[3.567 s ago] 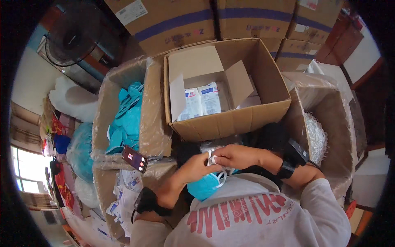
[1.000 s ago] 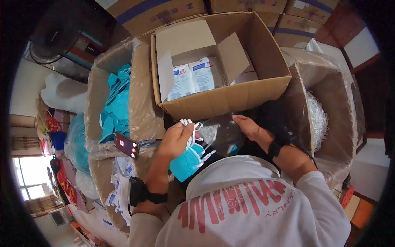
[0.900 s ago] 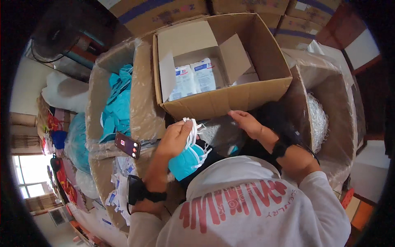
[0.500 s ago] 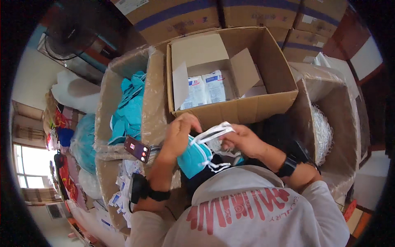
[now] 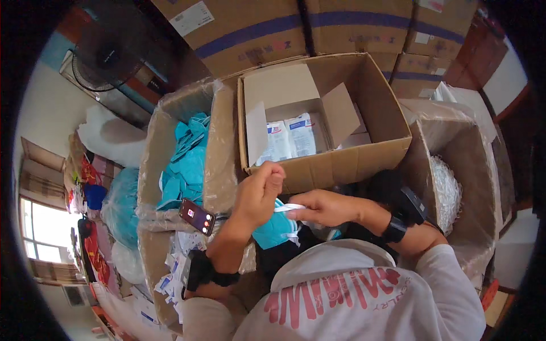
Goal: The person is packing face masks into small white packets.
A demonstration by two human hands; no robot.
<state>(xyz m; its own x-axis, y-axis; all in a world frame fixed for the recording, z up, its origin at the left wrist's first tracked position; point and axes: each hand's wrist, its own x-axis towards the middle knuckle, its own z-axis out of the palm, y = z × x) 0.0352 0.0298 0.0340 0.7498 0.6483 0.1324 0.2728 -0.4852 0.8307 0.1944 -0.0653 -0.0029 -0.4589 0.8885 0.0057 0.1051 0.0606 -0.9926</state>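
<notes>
A teal face mask [image 5: 272, 234] hangs below my two hands, over my lap. My left hand [image 5: 260, 193] is closed at the mask's upper left edge, its fingertips partly hidden behind the hand. Pinched between the thumb and fingers of my right hand [image 5: 325, 206] are the white elastic straps [image 5: 289, 208], pulled close beside my left hand. One strap end dangles across the mask's right side.
Ahead stands a large carton [image 5: 335, 160] with an inner box holding white packets [image 5: 300, 136]. Left are a carton of teal masks [image 5: 185, 170], a phone [image 5: 197, 216] and a carton with small papers [image 5: 173, 264]. White elastic loops [image 5: 445, 193] fill a right-hand carton.
My right hand has moved left and down, bringing the straps in toward my left hand. The left hand has turned more upright. The whole view has shifted slightly.
</notes>
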